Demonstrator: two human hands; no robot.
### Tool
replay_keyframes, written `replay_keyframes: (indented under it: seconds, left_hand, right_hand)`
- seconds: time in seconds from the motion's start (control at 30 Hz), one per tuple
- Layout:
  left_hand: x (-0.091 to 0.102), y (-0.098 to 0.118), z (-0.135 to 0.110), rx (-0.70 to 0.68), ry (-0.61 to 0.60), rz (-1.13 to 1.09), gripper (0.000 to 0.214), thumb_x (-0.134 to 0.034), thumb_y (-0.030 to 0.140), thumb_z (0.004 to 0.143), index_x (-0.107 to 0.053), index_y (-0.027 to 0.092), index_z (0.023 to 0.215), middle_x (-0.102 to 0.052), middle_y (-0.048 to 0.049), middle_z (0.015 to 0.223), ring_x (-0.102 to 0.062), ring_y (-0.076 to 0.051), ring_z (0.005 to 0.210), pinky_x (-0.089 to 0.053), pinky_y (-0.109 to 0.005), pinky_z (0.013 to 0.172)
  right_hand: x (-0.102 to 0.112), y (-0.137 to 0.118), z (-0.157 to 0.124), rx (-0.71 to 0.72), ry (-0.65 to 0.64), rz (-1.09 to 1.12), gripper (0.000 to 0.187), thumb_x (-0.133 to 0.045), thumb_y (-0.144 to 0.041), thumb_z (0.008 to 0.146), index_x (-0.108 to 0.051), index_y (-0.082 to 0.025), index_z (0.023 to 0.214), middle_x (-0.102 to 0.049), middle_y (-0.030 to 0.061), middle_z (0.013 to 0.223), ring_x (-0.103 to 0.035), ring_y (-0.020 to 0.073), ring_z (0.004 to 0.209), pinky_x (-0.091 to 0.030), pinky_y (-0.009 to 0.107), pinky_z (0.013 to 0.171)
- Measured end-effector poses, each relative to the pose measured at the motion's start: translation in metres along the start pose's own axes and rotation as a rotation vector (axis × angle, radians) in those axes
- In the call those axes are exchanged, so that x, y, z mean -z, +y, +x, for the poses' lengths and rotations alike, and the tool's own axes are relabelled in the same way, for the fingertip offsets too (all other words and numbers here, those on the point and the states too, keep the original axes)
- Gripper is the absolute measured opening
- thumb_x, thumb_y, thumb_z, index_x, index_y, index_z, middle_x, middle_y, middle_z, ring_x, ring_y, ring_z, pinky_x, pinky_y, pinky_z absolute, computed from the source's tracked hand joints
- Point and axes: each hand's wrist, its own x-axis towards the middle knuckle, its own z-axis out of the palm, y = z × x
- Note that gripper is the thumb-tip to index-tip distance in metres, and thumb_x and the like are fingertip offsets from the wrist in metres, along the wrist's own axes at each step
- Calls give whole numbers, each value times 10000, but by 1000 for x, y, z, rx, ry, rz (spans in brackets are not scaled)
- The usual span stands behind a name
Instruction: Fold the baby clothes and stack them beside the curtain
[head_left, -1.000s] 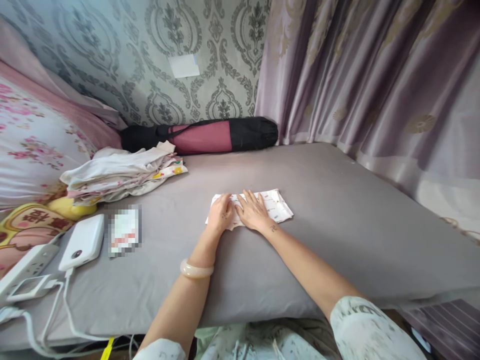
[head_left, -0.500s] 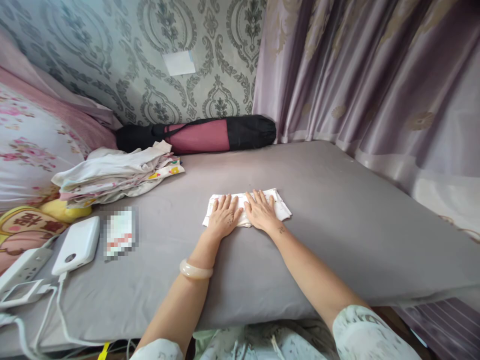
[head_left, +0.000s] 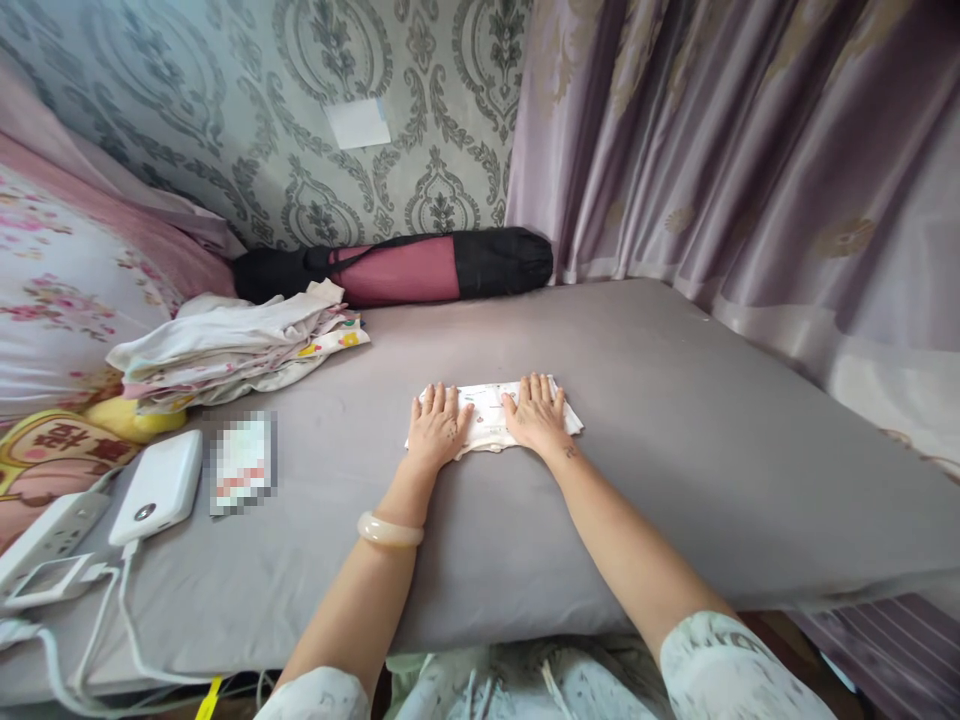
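Note:
A folded white cloth (head_left: pixel 489 412) with small printed figures lies flat on the grey sheet in front of me. My left hand (head_left: pixel 437 423) rests palm down on its left end, fingers stretched out. On the right part of the cloth lies my right hand (head_left: pixel 537 412), also flat, with its fingers a little apart. Between the two hands the cloth's printed middle shows. The cloth under the palms is hidden. Whether it is a garment or a towel I cannot tell.
Left of the cloth lies a stack of folded clothes (head_left: pixel 240 345). A white power bank (head_left: pixel 161 485), a power strip (head_left: pixel 52 540) and cables are at the near left. A black and maroon bag (head_left: pixel 397 270) lies along the wall; a curtain (head_left: pixel 675 150) hangs at the right.
My hands have slid apart over the cloth, the left one to the left and the right one to the right. More of the cloth's middle shows between them.

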Motion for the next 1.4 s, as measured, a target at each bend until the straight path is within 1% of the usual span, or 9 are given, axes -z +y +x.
replay_keyframes:
  seconds: [0.23, 0.33, 0.4, 0.53, 0.67, 0.97, 1.13, 1.23, 1.4]
  left_hand:
    - [0, -4, 8, 25, -62, -92, 602, -291, 503, 957, -386, 152, 1437, -300, -158, 1542, -196, -326, 1444, -190, -532, 1136]
    - [4, -17, 17, 67, -15, -175, 551, -383, 437, 935, -430, 134, 1392, -352, -184, 1508, -310, -293, 1405, -281, -440, 1113]
    - [9, -28, 21, 129, 46, -196, 510, -441, 368, 909, -475, 92, 1336, -463, -224, 1411, -438, -274, 1319, -360, -374, 1053]
    - [23, -46, 24, 273, 2, -219, 342, -518, 348, 846, -623, 108, 1067, -680, -188, 1044, -623, -270, 1045, -461, -331, 863]
    - [32, -49, 24, 345, -79, -303, 227, -596, 384, 750, -638, 166, 797, -698, -103, 758, -664, -231, 813, -457, -273, 685]
    - [44, -42, 20, 527, -106, -579, 276, -720, 412, 575, -560, 200, 502, -540, -21, 447, -594, -211, 585, -408, -278, 545]
    - [54, -33, 16, 470, -51, -533, 227, -706, 391, 564, -605, 191, 526, -520, 4, 461, -549, -174, 569, -360, -252, 528]
    - [67, -25, 16, 366, -31, -443, 207, -661, 390, 604, -634, 191, 555, -548, -4, 511, -546, -167, 590, -341, -242, 521]
    - [93, -5, 22, 201, 39, -357, 265, -624, 447, 665, -647, 198, 578, -548, -8, 495, -535, -167, 570, -317, -240, 511]
  right_hand:
    - [15, 7, 3, 22, -82, 93, 623, -270, -443, 969, -317, -84, 1476, -218, 159, 1569, -117, 305, 1452, -111, 534, 1141]
    - [34, 25, 11, 46, -82, 168, 568, -378, -388, 945, -384, -115, 1442, -335, 158, 1520, -291, 255, 1401, -265, 378, 1105]
    - [46, 41, 16, -19, -32, 187, 493, -410, -357, 937, -490, -116, 1360, -489, 167, 1405, -456, 223, 1289, -364, 286, 1006]
    - [57, 69, 19, -186, -54, 159, 353, -492, -431, 903, -693, -151, 982, -699, 142, 991, -644, 216, 948, -445, 262, 782]
    - [50, 73, 15, -202, -46, 171, 285, -553, -437, 869, -700, -192, 881, -702, 81, 847, -651, 167, 756, -434, 243, 681]
    - [46, 63, 6, -189, -25, 289, 217, -651, -317, 749, -674, -215, 939, -708, 16, 856, -645, 149, 757, -402, 211, 584]
    - [43, 67, 8, -189, -51, 326, 274, -634, -365, 764, -707, -203, 972, -726, 58, 941, -661, 173, 822, -405, 217, 588]
    - [42, 68, 11, -203, -99, 326, 297, -615, -412, 776, -731, -208, 958, -734, 78, 949, -669, 194, 840, -410, 231, 591]
    - [49, 71, -1, -150, -111, 336, 241, -602, -341, 777, -747, -232, 937, -742, 74, 971, -674, 195, 871, -412, 226, 605]
